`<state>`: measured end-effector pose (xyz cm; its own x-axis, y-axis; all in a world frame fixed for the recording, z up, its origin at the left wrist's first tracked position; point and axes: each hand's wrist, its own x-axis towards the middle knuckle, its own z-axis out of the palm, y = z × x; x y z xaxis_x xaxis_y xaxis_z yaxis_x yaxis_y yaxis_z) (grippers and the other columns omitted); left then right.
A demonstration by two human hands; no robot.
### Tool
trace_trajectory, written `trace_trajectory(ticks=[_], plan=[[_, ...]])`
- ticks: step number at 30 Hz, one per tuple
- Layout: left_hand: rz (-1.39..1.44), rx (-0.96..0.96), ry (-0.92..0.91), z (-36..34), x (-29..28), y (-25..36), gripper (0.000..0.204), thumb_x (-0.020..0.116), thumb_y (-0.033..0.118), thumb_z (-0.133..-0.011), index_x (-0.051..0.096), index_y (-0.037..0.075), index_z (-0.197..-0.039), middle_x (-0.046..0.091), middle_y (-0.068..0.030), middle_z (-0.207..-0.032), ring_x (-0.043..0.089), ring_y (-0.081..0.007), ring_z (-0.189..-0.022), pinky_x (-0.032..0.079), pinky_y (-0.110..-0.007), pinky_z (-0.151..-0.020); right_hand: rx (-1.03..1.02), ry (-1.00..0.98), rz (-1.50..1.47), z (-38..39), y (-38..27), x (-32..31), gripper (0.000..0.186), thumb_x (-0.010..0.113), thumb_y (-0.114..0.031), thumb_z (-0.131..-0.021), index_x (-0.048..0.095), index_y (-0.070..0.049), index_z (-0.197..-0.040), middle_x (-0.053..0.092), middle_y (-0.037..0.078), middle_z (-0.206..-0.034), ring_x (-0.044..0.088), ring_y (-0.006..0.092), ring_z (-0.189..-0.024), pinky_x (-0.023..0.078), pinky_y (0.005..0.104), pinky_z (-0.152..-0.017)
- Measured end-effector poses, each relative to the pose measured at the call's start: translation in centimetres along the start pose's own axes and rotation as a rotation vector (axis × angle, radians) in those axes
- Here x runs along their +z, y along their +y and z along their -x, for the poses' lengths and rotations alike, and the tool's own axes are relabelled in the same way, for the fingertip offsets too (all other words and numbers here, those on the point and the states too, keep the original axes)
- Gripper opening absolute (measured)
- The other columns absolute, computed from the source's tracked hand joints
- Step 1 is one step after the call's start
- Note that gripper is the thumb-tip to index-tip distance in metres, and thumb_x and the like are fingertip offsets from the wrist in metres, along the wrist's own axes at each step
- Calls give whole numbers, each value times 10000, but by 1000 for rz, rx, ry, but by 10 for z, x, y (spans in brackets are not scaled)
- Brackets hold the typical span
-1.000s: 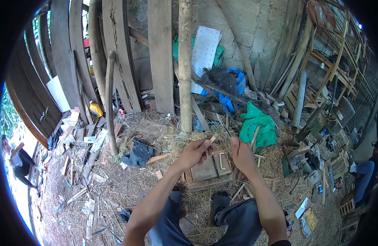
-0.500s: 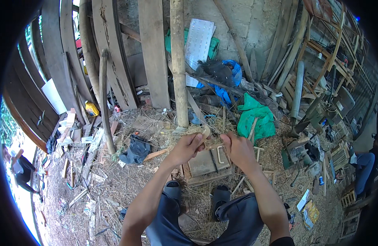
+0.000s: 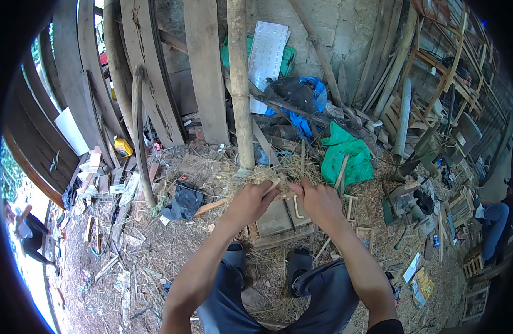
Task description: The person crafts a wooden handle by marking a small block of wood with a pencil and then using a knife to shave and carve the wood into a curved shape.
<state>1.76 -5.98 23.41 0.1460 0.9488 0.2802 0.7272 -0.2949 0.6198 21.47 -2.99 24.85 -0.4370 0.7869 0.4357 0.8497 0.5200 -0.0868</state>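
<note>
My left hand (image 3: 250, 202) is closed, thumb on top, around a pale, wood-coloured strip (image 3: 276, 181) whose end shows past the fingertips. My right hand (image 3: 319, 202) sits close beside it with curled fingers and the thumb pointing toward the strip. Whatever its fingers grip is hidden under the hand. Below both hands, a low wooden block (image 3: 274, 218) stands on the ground between my feet. On its top lie a thin dark rod (image 3: 290, 215) and a pale, bracket-shaped wooden piece (image 3: 299, 207).
A green plastic sheet (image 3: 345, 158) lies beyond my right hand, a black plastic bag (image 3: 183, 201) to the left. Past the block rises a bamboo post (image 3: 241, 89). Wood scraps and shavings litter the ground. At the right stands a metal machine (image 3: 404, 203); people are at both edges.
My left hand has turned and lowered the strip, which stood up higher before. My right hand has tilted flatter, its thumb now pointing inward toward the left hand.
</note>
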Motion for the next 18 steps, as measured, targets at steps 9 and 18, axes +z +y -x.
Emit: trace_trajectory(ticks=[9, 18], plan=[[-178, -7, 48, 6, 1, 1, 214, 607, 273, -904, 598, 63, -941, 619, -216, -686, 601, -447, -695, 470, -523, -600, 122, -246, -383, 1, -5, 14, 505, 365, -434, -1006, 623, -15, -895, 617, 253, -685, 651, 361, -690, 490, 442, -574], [1022, -181, -86, -7, 10, 1, 217, 503, 149, -967, 534, 4, -1125, 492, -35, -755, 432, -121, -643, 389, -273, -620, 134, -156, -944, -8, 12, -4, 316, 687, -307, -865, 610, -2, -898, 504, 26, -592, 460, 121, -543, 387, 293, -526]])
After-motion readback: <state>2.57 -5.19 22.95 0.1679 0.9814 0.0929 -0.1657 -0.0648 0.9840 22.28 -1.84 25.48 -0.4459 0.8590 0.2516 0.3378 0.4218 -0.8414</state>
